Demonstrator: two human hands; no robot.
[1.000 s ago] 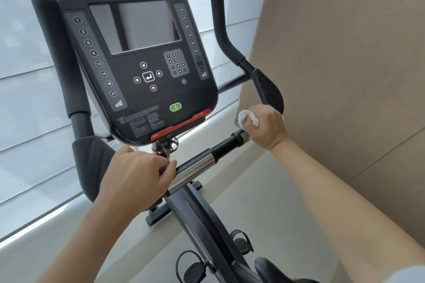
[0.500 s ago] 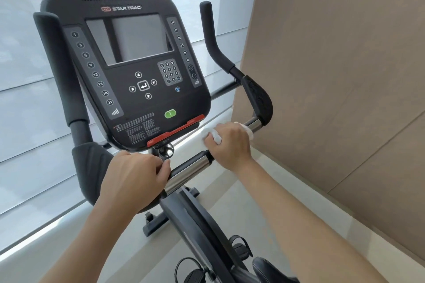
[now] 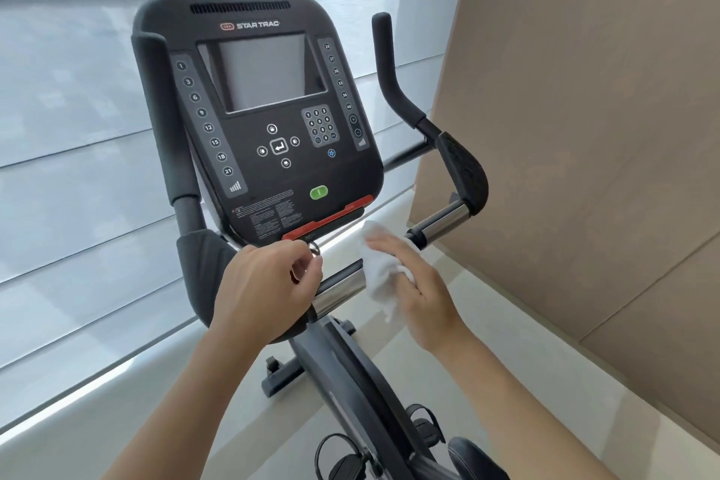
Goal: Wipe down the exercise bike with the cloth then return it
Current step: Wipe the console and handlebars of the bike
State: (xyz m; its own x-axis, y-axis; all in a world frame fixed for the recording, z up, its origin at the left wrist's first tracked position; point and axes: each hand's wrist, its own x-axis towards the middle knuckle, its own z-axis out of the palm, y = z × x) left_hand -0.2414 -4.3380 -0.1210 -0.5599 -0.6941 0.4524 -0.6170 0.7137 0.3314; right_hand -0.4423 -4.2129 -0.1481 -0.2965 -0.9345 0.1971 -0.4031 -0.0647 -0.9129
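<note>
The one camera rides on my head, looking forward and down at close range. The bike's console (image 3: pixel 265 117) fills the upper centre of the frame, my forearms enter from the bottom edge, and the window blinds (image 3: pixel 66 136) run down the left.

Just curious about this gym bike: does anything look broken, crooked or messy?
Nothing stands out. The console looks intact with a dark screen, and the right hand presses a white cloth on the handlebar.

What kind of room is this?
Probably a gym or fitness room: there is an exercise bike with a big button console, and a hand is wiping its handlebar with a white cloth.
</note>
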